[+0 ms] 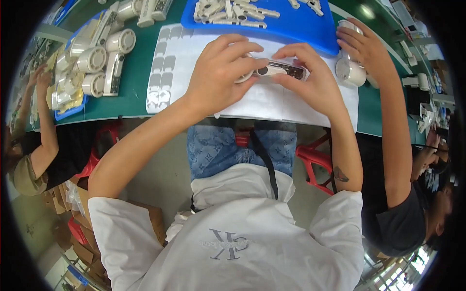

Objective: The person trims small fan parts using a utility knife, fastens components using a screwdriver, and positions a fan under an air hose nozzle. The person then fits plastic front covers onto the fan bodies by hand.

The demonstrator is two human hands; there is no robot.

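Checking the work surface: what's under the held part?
White sheet with grey patches along its left, on a green table. Whatever's directly beneath the held part, left hand and right hand is covered.

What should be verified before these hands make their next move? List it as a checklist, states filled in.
1. White casing steadied: ok; the left hand and right hand are both on it.
2. Casing's inside facing up: ok; its dark interior shows between the hands.
3. Casing's left end in plain sight: not ok; the left hand partly covers it.
4. Small inner parts seated properly: cannot tell; too small to make out.
5. Co-worker's hand apart from the work: ok; it is at the white cylindrical parts to the right.
6. Blue tray apart from the hands: ok; it sits beyond them.
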